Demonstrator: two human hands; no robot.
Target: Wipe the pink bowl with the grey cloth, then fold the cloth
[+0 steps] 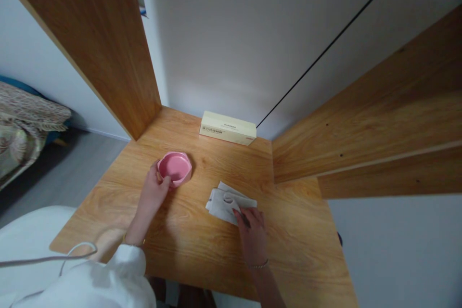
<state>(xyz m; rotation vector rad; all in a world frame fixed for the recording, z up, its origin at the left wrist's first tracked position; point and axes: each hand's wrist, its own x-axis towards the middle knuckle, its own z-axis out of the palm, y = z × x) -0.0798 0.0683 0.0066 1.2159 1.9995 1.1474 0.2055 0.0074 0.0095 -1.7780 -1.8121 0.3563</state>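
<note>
A small pink bowl sits on the wooden desk, left of centre. My left hand grips its near-left rim with thumb and fingers. To the right lies a crumpled white cloth. My right hand rests on the cloth's near-right corner, fingers bent and pressing down on it.
A pale yellow box lies at the back of the desk against the white wall. Wooden panels rise at the left and right. A white cable loops at the desk's near-left edge. A patterned blanket lies far left.
</note>
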